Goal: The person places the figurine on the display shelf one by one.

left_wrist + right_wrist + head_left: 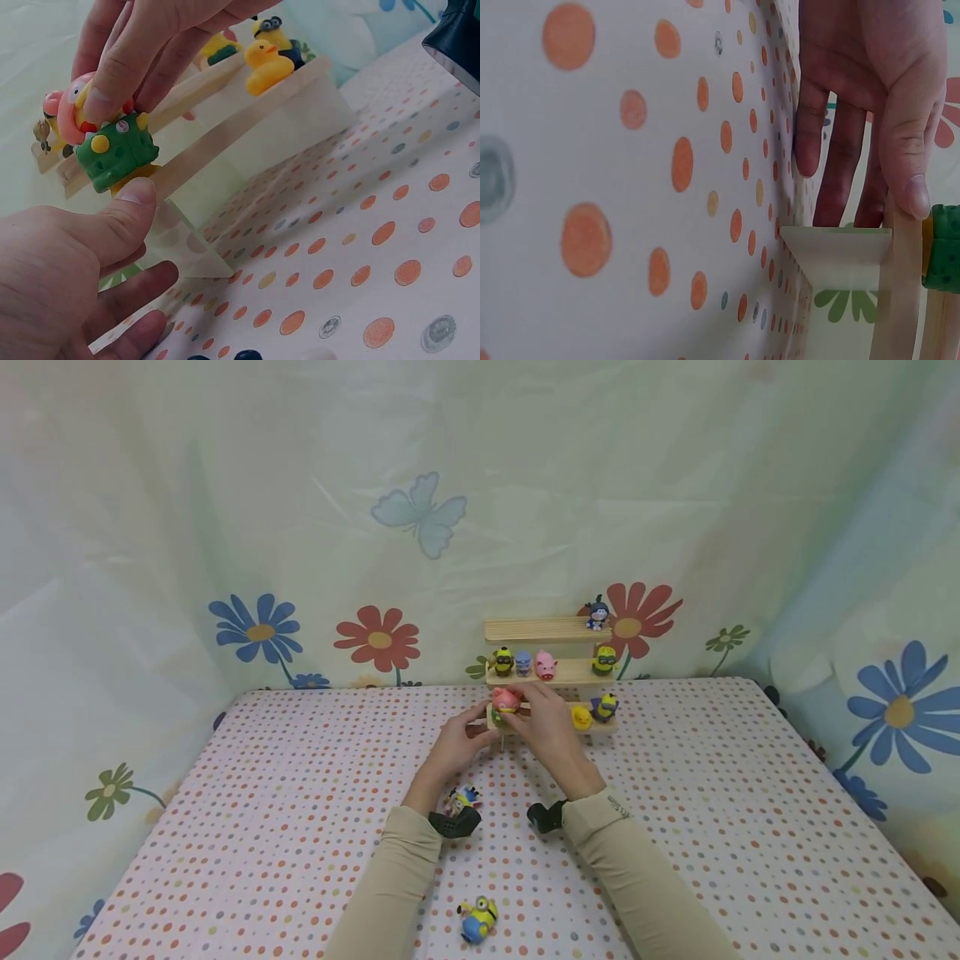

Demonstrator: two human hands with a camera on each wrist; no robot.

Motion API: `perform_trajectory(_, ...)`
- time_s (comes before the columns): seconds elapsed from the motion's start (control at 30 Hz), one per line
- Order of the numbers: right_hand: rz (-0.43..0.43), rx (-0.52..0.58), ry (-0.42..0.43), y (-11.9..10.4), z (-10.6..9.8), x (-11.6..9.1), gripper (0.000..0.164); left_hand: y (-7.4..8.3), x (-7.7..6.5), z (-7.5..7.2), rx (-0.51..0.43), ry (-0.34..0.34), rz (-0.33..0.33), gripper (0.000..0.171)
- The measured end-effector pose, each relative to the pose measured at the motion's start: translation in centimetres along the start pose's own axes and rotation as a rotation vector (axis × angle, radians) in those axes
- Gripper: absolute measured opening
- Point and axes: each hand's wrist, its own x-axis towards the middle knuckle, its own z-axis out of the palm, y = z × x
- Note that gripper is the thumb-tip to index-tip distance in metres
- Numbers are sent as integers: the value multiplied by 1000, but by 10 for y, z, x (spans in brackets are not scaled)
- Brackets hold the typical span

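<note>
My right hand pinches a small figurine with a pink head and green body at the left end of the lowest tier of a wooden display shelf. In the left wrist view, thumb and fingers lie round the figurine's pink head, partly covering it, above its green body. My left hand grips that same shelf end. Its thumb lies on the front edge beside the figurine's yellow base, with its other fingers behind the side panel.
Further along the lowest tier are a yellow duck and a purple-winged figurine. Several figurines, including a pink pig, stand on the middle tier; one dark-hooded figurine is on top. A yellow-and-blue figurine and a multicoloured figurine lie on the dotted tablecloth.
</note>
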Motion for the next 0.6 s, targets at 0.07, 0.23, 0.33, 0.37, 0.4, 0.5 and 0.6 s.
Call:
perform_trajectory(0.07, -5, -1, 0, 1, 0, 0, 41, 0, 0, 0, 6, 0, 1, 62)
perform_trajectory(0.23, -35, -4, 17, 2, 2, 1, 40, 0, 1, 0, 7, -6, -5, 62)
perform_trajectory(0.33, -58, -4, 29, 3, 3, 2, 39, -1, 1, 0, 11, -7, -7, 62)
perform_trajectory(0.37, -62, -5, 31, 3, 3, 2, 39, -1, 1, 0, 14, -6, -10, 62)
perform_trajectory(0.4, -65, -7, 32, 3, 4, 2, 39, -1, 1, 0, 17, -5, -10, 62)
perform_trajectory(0.5, -71, -27, 32, 3, 5, 3, 40, -1, 1, 0, 25, 1, -10, 62)
perform_trajectory(0.6, -64, -41, 19, 1, 5, 3, 41, -1, 1, -1, 28, 4, -16, 61)
